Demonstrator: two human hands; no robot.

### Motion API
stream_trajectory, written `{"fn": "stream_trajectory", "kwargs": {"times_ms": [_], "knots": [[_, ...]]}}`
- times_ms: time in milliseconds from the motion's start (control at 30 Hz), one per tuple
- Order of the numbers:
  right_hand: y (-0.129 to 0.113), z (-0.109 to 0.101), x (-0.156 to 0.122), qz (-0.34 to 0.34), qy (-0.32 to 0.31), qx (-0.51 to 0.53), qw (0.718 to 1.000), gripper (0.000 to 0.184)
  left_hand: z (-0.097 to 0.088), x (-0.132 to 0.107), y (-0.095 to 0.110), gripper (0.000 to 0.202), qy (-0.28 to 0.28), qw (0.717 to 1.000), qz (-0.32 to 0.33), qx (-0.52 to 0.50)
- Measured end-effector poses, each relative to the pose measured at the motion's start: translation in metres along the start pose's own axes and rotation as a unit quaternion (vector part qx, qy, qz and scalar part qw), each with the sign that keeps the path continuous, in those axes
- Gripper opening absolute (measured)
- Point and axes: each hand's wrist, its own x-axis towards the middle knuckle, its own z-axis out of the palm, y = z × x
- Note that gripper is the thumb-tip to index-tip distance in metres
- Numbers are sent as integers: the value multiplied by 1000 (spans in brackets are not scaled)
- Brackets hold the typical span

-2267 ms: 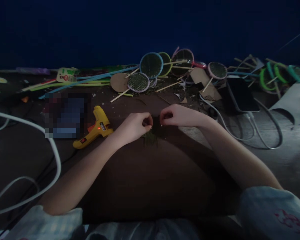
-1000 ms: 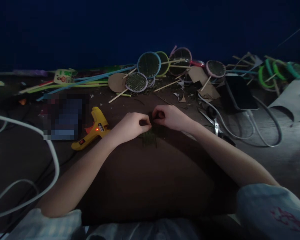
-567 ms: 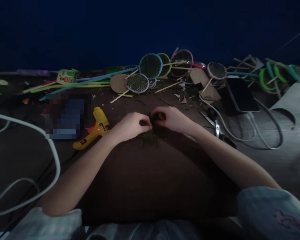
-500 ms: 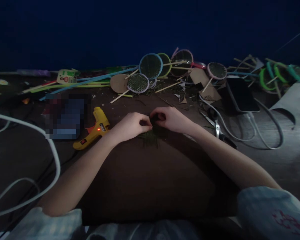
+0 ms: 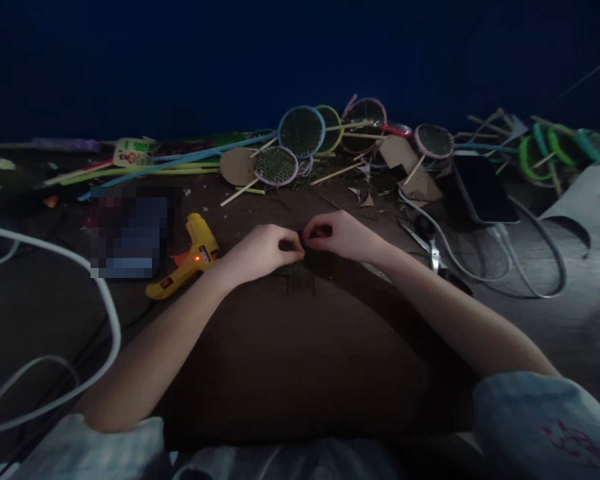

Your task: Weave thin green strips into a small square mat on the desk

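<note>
Thin dark green strands, crossed into a small woven patch (image 5: 301,279), lie on the brown tabletop in front of me. My left hand (image 5: 270,250) is closed in a pinch at the upper edge of this patch, thumb and forefinger on the strands. Just to its right, my right hand (image 5: 337,233) also pinches, its fingertips close to those of the left. What the right fingertips hold is too small and dark to make out. A yellow hot glue gun (image 5: 195,257) with a lit red light lies beside my left wrist.
Scissors (image 5: 434,253) and a phone (image 5: 485,190) with a white cable lie right. Several small round rackets (image 5: 303,132), sticks and cardboard scraps (image 5: 410,170) line the back. A thick white cable (image 5: 113,313) loops at left, near a blurred-out dark object (image 5: 137,233).
My right hand has shifted very slightly up and away, its fingertips still pinched. The left hand stays in place over the green strands.
</note>
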Motion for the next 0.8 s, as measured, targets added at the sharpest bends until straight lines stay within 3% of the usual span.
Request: {"fn": "stream_trajectory", "kwargs": {"times_ms": [367,800], "knots": [[5,-5,2,-30,-32,-12,999,13,0,1,0,18,-7,1000,-1,-8],[-1,2,-2,-2,5,-75,997,10,-1,2,-2,17,-13,1000,-4,-7]]}}
